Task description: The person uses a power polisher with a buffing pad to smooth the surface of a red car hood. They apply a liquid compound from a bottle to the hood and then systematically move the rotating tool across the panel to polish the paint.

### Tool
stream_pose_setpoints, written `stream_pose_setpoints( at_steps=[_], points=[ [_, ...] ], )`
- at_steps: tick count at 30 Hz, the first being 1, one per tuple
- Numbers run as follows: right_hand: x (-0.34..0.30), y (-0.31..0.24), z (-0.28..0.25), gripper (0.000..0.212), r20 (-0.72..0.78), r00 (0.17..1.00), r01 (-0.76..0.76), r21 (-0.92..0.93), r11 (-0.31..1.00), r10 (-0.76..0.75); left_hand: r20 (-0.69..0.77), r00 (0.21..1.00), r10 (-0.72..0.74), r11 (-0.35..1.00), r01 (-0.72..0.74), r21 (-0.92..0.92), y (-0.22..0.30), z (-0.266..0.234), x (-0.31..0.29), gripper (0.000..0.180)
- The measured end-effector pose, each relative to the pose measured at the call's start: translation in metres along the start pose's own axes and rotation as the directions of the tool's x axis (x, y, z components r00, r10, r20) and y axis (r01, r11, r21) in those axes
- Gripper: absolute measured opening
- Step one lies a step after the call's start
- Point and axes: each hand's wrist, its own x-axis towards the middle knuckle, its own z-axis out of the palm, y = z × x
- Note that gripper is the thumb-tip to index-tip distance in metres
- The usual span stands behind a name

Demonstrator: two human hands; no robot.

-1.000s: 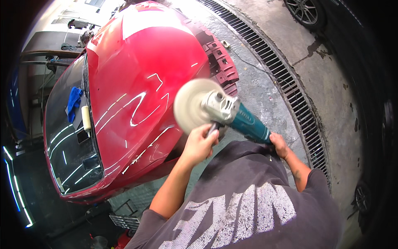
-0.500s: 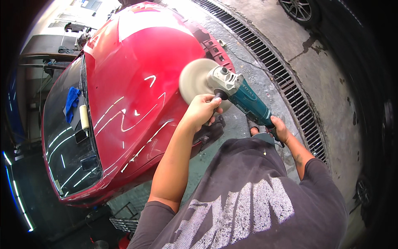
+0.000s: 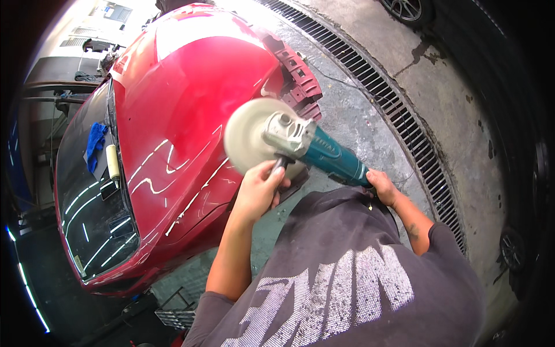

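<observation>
Ideally, with left hand [image 3: 258, 191] clasping its side handle [image 3: 281, 163] and right hand [image 3: 383, 187] its rear end [image 3: 359, 173], the polisher [image 3: 329, 153] should meet the car [image 3: 191, 81] flat.

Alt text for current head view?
A person's left hand and right hand hold a teal polisher, its pale pad blurred, at the front of a red car. A blue cloth and pale bottle lie over the windshield.

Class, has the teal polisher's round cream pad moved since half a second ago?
Yes: against the blue cloth over the dark windscreen, the round cream pad has shifted left and down in view.
</observation>
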Motion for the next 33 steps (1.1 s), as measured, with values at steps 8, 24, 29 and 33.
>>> stream_pose_setpoints(
  at_steps=[8, 24, 29, 33],
  points=[
    [0.023, -0.013, 0.01, 0.066, -0.06, 0.998, -0.007, -0.232, 0.973, -0.007, -0.052, 0.999, -0.009, 1.0, 0.01, 0.024, -0.003, 0.003, -0.011, 0.038],
    [0.062, -0.024, -0.051, 0.047, -0.132, 0.978, -0.195, -0.303, 0.933, 0.161, 0.033, 0.998, -0.045, 0.98, 0.038, 0.196, 0.065, 0.033, 0.079, 0.029],
    [0.048, -0.009, -0.044, 0.047, -0.053, 0.995, -0.095, -0.28, 0.955, 0.084, -0.017, 0.996, -0.093, 0.988, 0.094, 0.12, 0.048, 0.04, 0.041, 0.027],
    [0.079, -0.032, -0.066, 0.046, -0.151, 0.983, -0.141, -0.233, 0.962, 0.108, 0.011, 0.997, -0.078, 0.984, 0.075, 0.162, 0.086, 0.033, 0.101, 0.028]
  ],
)
